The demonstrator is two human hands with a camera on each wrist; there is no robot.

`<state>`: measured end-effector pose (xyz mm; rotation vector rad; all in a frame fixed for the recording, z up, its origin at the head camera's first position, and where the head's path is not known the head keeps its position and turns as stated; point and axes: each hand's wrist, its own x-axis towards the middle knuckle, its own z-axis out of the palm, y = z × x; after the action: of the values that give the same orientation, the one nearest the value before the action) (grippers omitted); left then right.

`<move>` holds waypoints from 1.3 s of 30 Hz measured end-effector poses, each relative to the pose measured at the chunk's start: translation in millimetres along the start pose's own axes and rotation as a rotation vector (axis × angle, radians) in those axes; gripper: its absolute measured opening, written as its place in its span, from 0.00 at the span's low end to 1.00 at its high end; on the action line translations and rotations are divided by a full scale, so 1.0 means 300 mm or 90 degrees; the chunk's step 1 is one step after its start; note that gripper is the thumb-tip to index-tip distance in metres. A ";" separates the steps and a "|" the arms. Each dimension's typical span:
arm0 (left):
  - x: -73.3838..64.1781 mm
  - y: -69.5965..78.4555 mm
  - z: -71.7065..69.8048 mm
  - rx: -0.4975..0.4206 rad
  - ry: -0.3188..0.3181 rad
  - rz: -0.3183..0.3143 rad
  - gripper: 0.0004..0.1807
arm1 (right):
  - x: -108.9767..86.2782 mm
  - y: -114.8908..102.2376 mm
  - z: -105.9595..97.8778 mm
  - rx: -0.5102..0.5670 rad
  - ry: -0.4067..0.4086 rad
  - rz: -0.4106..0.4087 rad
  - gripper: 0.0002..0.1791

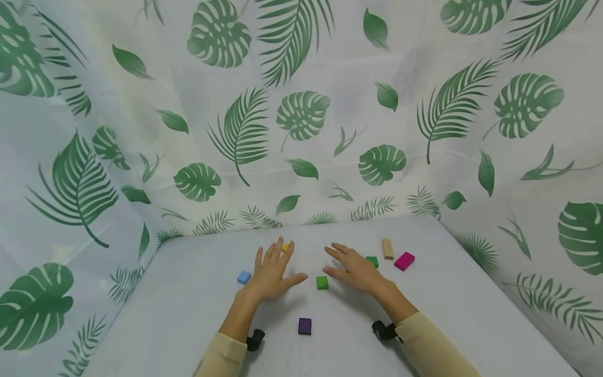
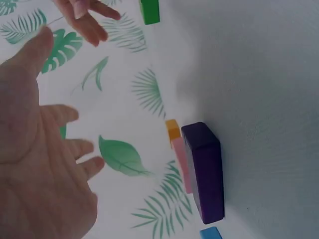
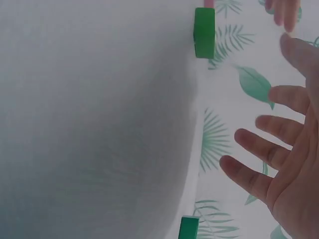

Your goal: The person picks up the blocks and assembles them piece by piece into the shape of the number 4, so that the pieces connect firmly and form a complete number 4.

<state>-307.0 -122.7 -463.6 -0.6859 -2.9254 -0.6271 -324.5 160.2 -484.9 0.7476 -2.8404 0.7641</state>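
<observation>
Both hands hover over the pale grey bench (image 1: 188, 293), fingers spread and holding nothing: left hand (image 1: 271, 272) and right hand (image 1: 354, 268) flank the small bright-green square block (image 1: 322, 283). Only the head view shows the flat magenta block (image 1: 404, 261) beyond the right hand. The left wrist view shows the dark purple rectangular block (image 2: 203, 172) close up.

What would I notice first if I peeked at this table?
Two open hands, the left hand and the right hand, hover side by side over the pale grey table. Small coloured blocks lie scattered around them: a bright green block between the hands, a purple block nearer the person, a magenta block to the right.

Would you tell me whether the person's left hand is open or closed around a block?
Open: the left hand has straight, spread fingers over the table, gripping nothing.
</observation>
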 end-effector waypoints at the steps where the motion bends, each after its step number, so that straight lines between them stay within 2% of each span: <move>1: -0.001 0.003 -0.005 -0.014 -0.015 0.013 0.54 | 0.003 -0.002 0.001 -0.004 -0.003 -0.010 0.39; 5: -0.004 0.007 -0.014 -0.087 -0.085 0.070 0.56 | 0.011 -0.015 0.007 -0.008 -0.016 -0.023 0.35; 7: -0.006 0.007 -0.014 -0.120 -0.123 0.082 0.54 | 0.010 -0.023 0.008 0.003 -0.023 -0.015 0.34; 10: -0.007 0.006 -0.011 -0.154 -0.158 0.076 0.48 | 0.008 -0.032 0.008 0.022 -0.032 -0.003 0.32; 16: -0.008 0.003 -0.016 -0.185 -0.222 0.050 0.35 | 0.014 -0.026 0.013 0.029 -0.042 -0.024 0.30; 22: -0.014 -0.001 -0.011 -0.180 -0.233 0.037 0.33 | 0.011 -0.014 0.019 0.035 -0.062 -0.042 0.27; 28: -0.031 -0.013 0.003 -0.191 -0.253 0.026 0.30 | 0.005 -0.011 0.037 0.069 -0.085 -0.042 0.26; 35: -0.040 -0.012 0.015 -0.208 -0.259 0.050 0.24 | 0.013 -0.020 0.042 0.075 -0.087 -0.036 0.24; 39: -0.044 -0.011 0.010 -0.207 -0.267 0.051 0.23 | 0.022 -0.025 0.043 0.080 -0.091 -0.035 0.24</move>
<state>-296.6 -129.7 -469.7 -1.0808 -3.1747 -1.0845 -326.2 145.5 -491.3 0.9296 -2.9045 0.9244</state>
